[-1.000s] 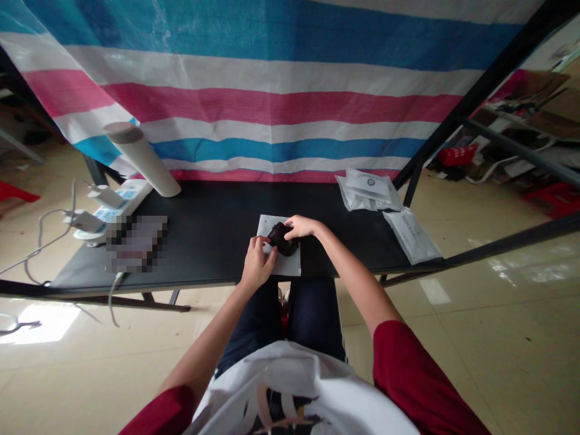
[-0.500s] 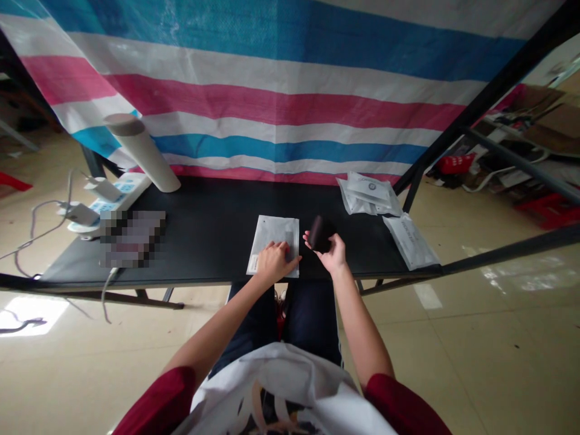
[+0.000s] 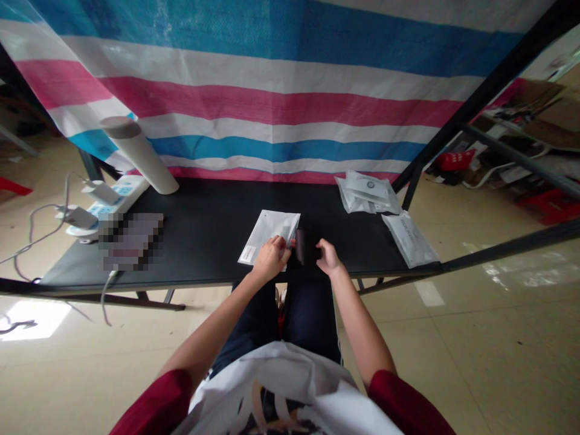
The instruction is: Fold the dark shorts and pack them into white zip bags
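Note:
A white flat packet (image 3: 267, 232) lies turned at an angle on the black tabletop (image 3: 212, 211). My left hand (image 3: 272, 258) rests on its lower right part, fingers pinching the edge. My right hand (image 3: 328, 257) holds a dark, soft rectangular object (image 3: 306, 246) by its right side. That object stands upright and touches the packet's right edge, partly hidden behind my left fingers. Its exact kind cannot be made out.
Several sealed white packets (image 3: 367, 192) lie at the table's far right, with another (image 3: 410, 240) near the front edge. On the left are a white tube (image 3: 140, 158), a power strip (image 3: 115, 199) with plugs and cables, and a pixelated blurred item (image 3: 131, 240).
The dark object has moved left, from beside the packet to against its right edge. The packet has rotated and shifted up and left. My two hands have come closer together.

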Available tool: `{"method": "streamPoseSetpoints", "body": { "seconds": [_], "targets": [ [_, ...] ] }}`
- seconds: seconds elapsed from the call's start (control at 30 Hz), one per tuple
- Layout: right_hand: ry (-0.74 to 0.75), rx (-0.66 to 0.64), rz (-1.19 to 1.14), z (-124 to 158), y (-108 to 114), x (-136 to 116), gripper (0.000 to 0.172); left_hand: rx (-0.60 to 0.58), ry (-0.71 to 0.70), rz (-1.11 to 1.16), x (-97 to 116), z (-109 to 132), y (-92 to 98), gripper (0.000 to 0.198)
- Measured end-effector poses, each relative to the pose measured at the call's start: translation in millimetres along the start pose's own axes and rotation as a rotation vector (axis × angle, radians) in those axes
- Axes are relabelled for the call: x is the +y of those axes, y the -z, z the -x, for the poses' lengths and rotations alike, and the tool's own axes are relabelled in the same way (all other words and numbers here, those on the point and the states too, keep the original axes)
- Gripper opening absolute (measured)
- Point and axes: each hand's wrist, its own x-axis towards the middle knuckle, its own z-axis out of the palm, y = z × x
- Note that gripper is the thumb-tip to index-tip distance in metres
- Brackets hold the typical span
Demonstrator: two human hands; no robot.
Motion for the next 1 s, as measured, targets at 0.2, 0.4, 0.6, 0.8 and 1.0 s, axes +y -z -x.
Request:
{"method": "streamPoseSetpoints", "body": {
  "seconds": [0.2,0.4,0.6,0.8,1.0],
  "targets": [
    [-0.267,-0.108,-0.281,-7.1,-3.7,-7.8,0.020,0.160,-0.017,0.148,2.5,1.4,10.5,0.003],
    [-0.290,-0.179,-0.152,-15.1,-6.6,-18.2,0.018,0.272,0.022,0.198,3.0,1.1,18.4,0.005],
    [-0.246,-0.008,-0.188,-27.5,-20.6,-17.4,0.018,0.018,0.015,0.130,7.4,5.2,22.2,0.008],
    [-0.202,0.007,-0.279,-32.4,-49.7,-16.1,0.027,-0.033,-0.048,0.073,14.2,8.9,12.3,0.009],
    [-0.062,0.109,0.217,-40.8,-61.7,-16.9,0.037,0.045,-0.147,-0.006,19.1,6.1,8.9,0.011]
  ]
}}
